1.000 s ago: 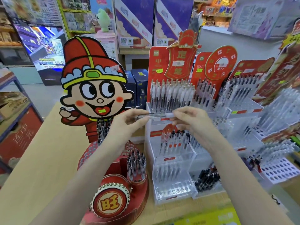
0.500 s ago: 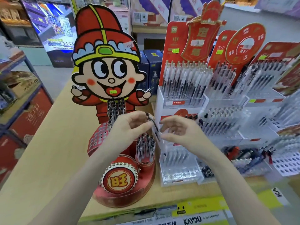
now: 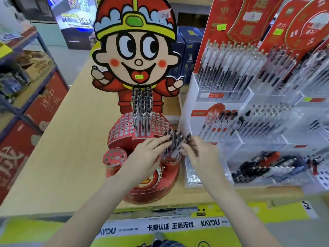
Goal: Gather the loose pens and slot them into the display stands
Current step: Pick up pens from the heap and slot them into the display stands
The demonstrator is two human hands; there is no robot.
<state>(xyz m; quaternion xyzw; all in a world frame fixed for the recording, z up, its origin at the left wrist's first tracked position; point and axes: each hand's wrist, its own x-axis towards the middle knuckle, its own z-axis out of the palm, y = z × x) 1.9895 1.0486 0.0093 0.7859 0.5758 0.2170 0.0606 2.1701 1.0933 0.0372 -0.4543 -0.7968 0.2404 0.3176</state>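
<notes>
Both grips apparently around pens, red stand

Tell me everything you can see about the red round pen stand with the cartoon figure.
The red round pen stand looks like printed cardboard and sits on the wooden counter, left of the clear pen racks. A cartoon figure in a red hat rises behind. Its upper tier has many holes, mostly unfilled, with one pen cluster upright. A small front cup shows open holes. Both hands, left hand and right hand, touch pens in the other cup.
</notes>
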